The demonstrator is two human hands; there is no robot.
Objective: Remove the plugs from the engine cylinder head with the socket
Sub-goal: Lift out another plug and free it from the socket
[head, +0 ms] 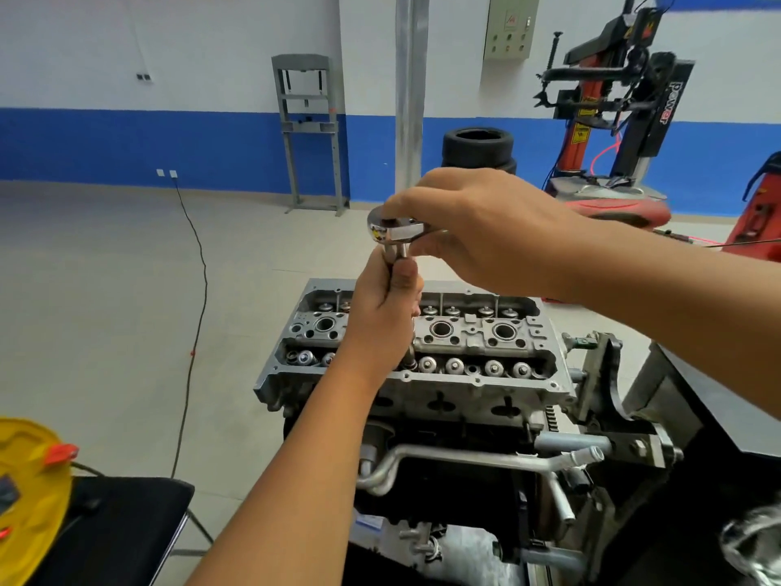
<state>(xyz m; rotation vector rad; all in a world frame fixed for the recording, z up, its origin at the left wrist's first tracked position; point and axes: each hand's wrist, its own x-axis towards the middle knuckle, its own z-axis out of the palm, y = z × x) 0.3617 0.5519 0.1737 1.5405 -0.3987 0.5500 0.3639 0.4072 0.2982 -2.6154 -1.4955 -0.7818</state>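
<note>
Forearms entered from the lower edge of the head view, the left rising from below and the right crossing in from the right side. Left hand (382, 315) was clenched around the upright socket extension (397, 258), thumb along the shaft, steadying it over a plug well hidden behind the hand. Right hand (473, 230) grasped the ratchet head (391, 230) at the top of the extension, fingers curled over its polished body. Below stood the engine cylinder head (427, 374), valve cover off, with three open plug wells (441, 329) visible along its centre line and valve springs in rows on either side. No plug could be seen; any remaining sat deep in the wells. Judged from the view, the steel tool was stiff, fairly heavy and smooth enough to slip, so a firm hold low on the shaft and on the head suited it; a plug's ceramic would be fragile if the socket tilted. Beyond lay a stacked tyre (477, 148), a tyre changer (613, 120), and a yellow cable reel (29, 492) at lower left.
</note>
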